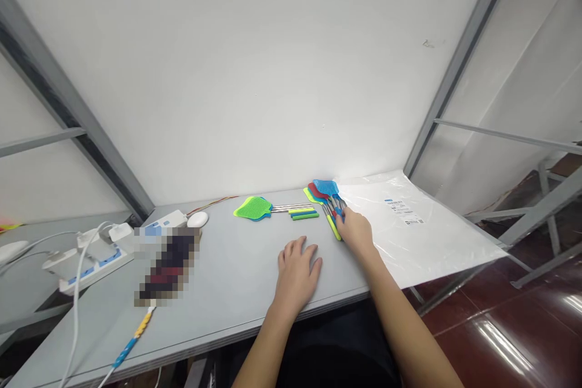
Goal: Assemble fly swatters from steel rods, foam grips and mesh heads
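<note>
My left hand (297, 273) lies palm down on the grey table, fingers apart and holding nothing. My right hand (356, 229) is closed around the handle area of a blue fly swatter (326, 187), whose head tilts up against the wall. Under and beside it, a red fly swatter (317, 191) and a green one (311, 196) fan out; the green handle (333, 227) points toward me. To the left lies another stack of fly swatters (254, 208), heads to the left, with metal rods and green, yellow and blue grips (304, 215) side by side.
A clear plastic bag (436, 236) with a printed label covers the table's right end. On the left are a power strip (109, 260) with plugged-in chargers, a white round device (197, 219), a blurred-out phone-like object (168, 267) and a cable. The wall stands close behind.
</note>
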`<action>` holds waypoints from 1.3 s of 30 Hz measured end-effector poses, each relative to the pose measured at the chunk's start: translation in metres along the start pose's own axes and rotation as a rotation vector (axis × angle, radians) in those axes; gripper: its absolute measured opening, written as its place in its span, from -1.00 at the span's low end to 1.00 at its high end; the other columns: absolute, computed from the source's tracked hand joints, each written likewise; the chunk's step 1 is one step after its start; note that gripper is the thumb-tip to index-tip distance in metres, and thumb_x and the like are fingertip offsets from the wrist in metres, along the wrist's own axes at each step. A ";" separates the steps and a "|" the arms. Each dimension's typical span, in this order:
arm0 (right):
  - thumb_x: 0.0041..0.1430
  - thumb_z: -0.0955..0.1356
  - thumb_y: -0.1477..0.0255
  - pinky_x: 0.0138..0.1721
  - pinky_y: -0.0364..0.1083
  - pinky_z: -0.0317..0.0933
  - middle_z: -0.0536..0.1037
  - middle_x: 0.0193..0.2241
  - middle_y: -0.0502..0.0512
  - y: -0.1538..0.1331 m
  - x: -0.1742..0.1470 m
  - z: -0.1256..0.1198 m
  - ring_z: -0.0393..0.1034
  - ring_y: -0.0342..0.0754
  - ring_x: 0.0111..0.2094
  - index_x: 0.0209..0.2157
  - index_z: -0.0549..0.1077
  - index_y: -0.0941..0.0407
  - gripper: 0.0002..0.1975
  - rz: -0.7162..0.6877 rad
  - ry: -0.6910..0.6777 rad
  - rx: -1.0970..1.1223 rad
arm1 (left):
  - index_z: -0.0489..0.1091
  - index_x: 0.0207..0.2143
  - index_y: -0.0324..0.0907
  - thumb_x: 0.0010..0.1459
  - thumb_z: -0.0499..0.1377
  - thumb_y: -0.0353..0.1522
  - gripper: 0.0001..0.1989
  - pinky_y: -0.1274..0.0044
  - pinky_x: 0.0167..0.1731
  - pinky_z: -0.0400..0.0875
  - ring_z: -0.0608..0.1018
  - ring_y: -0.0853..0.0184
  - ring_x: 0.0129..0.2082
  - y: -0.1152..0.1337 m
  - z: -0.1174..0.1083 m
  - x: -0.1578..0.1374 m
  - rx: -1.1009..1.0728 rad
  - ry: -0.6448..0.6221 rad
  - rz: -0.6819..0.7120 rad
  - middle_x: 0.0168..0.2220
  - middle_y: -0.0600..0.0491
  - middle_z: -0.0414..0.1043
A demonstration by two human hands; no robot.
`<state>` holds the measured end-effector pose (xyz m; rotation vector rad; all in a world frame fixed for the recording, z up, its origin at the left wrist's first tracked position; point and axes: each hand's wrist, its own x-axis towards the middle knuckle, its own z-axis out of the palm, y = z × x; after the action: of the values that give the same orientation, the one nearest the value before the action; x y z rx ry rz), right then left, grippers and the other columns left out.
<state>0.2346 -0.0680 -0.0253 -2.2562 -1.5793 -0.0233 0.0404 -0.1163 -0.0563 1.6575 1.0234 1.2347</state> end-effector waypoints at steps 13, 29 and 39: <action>0.29 0.17 0.24 -0.28 -0.06 0.04 0.57 -0.35 0.20 0.011 0.009 0.006 0.45 0.07 -0.28 -0.14 0.39 0.15 -0.68 0.011 -0.020 -0.051 | 0.54 -0.26 0.02 -0.02 0.29 -0.29 -0.80 0.19 0.22 -0.34 0.19 -0.03 0.14 -0.003 -0.001 0.000 0.046 -0.020 0.046 0.03 -0.08 0.39; 0.33 0.11 0.18 -0.13 0.03 0.02 0.43 -0.14 0.27 0.010 0.000 0.006 0.33 0.10 -0.11 -0.05 0.36 0.16 -0.59 -0.047 0.097 -0.060 | 0.35 0.03 -0.01 0.26 -0.06 -0.17 -0.63 0.24 0.17 0.00 0.17 0.13 0.18 0.002 -0.007 0.001 0.816 -0.258 0.087 0.21 -0.01 0.16; 0.23 0.28 0.33 -0.15 -0.03 0.09 0.38 -0.12 0.19 -0.041 -0.009 0.003 0.27 0.08 -0.09 -0.11 0.42 0.10 -0.77 -0.535 0.032 -0.140 | 0.22 0.14 -0.01 0.21 -0.01 -0.16 -0.55 0.20 0.10 0.13 0.08 0.06 0.25 0.001 -0.060 0.069 1.002 -0.325 0.070 0.29 -0.04 0.02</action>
<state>0.1935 -0.0631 -0.0173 -1.8473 -2.1709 -0.3197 -0.0041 -0.0447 -0.0219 2.5401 1.4916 0.4195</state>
